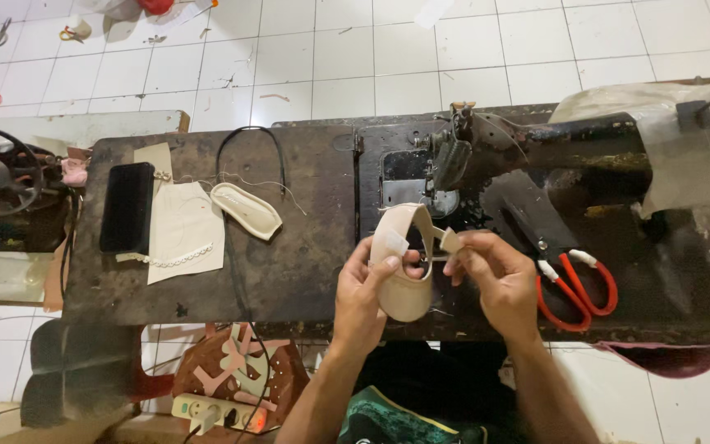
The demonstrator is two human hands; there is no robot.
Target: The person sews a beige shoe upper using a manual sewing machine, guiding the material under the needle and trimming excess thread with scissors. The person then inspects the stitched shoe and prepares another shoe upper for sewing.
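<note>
Far left on tabletop (pixel 289 279): black phone (pixel 127 207), cream paper pattern (pixel 184 233) with bead trim, spare pale shoe sole (pixel 246 210), laid flat, parked clear of hands. Centre near edge: left hand (pixel 367 288) grip clenched around beige shoe upper (pixel 404 263), thumb pinning tab, likely steadying it. Right hand (pixel 491 275) grip pinching strap end (pixel 451 240), pulled taut just near sewing machine needle (pixel 452 156). Right: red-handled scissors (pixel 573 284) lying within reach.
</note>
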